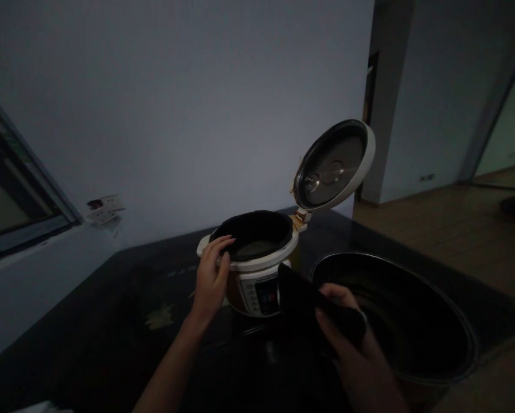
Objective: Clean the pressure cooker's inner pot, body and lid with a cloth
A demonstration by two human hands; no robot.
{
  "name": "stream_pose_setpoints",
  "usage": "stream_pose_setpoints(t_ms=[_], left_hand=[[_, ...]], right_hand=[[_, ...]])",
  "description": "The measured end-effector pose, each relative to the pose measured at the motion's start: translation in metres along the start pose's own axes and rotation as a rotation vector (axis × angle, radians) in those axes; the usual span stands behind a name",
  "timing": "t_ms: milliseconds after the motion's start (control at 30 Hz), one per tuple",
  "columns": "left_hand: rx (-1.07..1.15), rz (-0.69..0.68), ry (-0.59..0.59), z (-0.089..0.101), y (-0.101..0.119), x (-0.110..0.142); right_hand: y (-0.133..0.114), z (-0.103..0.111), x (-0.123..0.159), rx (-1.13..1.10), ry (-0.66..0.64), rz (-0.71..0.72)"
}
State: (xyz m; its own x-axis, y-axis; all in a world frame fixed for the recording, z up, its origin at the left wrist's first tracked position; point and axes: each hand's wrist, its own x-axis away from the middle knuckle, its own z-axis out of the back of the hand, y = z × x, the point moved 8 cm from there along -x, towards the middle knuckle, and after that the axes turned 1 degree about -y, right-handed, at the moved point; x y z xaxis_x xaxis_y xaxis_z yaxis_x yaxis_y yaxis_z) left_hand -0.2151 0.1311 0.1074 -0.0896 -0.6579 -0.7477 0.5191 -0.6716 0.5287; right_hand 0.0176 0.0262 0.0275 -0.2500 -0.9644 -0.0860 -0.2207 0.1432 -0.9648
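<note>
A white electric pressure cooker (257,264) stands on the dark tabletop with its lid (335,172) hinged up to the right. Its inner pot (257,229) is dark, and the contents are too dim to make out. My left hand (212,272) is at the cooker's front left rim, fingers bent over the edge and thumb close by. In front of the control panel, my right hand (347,327) grips a black spatula-like tool (298,292). The tool's broad end points up and left towards the cooker, partly covering its front; its exact shape is hard to see.
A large black basin (412,310) with a thin pale rim stands right of the cooker, close to my right hand. Behind the dark table (124,321) rises a pale wall (175,115). Wall sockets (105,209) sit beside a window at left. Wooden floor (421,229) lies beyond.
</note>
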Motion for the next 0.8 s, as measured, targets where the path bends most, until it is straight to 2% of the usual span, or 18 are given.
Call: stream_pose_setpoints(t_ms=[133,233,367,433,500,567,600,633,700,733,767,800], left_hand=[[-0.006,0.036,-0.018,0.008,0.0,0.02],[0.147,0.167,-0.103,0.007,0.01,0.048],[0.647,0.548,-0.274,-0.025,0.013,0.1],[0.874,0.803,-0.293,-0.044,0.008,0.128],[0.968,1.106,-0.216,-0.055,-0.005,0.156],[0.916,1.296,-0.028,-0.048,-0.02,0.173],[0.834,1.299,0.098,-0.037,-0.028,0.173],[0.711,1.226,0.225,-0.02,-0.034,0.168],[0.345,0.864,0.408,0.019,-0.034,0.141],[0.146,0.618,0.431,0.032,-0.025,0.124],[-0.034,0.352,0.38,0.033,-0.012,0.107],[-0.116,0.187,0.309,0.026,-0.008,0.097]], right_hand=[[0.038,-0.037,0.002,-0.024,-0.063,0.052],[0.049,-0.052,0.0,-0.061,-0.12,0.034],[0.062,-0.066,0.005,-0.163,-0.27,-0.096],[0.066,-0.069,0.008,-0.183,-0.338,-0.127],[0.068,-0.07,0.009,-0.176,-0.4,-0.136],[0.069,-0.068,0.01,-0.191,-0.476,-0.131],[0.07,-0.065,0.01,-0.198,-0.513,-0.126],[0.072,-0.062,0.011,-0.201,-0.546,-0.122],[0.08,-0.054,0.014,-0.188,-0.608,-0.144],[0.086,-0.051,0.018,-0.183,-0.64,-0.177],[0.091,-0.049,0.023,-0.184,-0.686,-0.211],[0.094,-0.048,0.03,-0.186,-0.732,-0.237]])
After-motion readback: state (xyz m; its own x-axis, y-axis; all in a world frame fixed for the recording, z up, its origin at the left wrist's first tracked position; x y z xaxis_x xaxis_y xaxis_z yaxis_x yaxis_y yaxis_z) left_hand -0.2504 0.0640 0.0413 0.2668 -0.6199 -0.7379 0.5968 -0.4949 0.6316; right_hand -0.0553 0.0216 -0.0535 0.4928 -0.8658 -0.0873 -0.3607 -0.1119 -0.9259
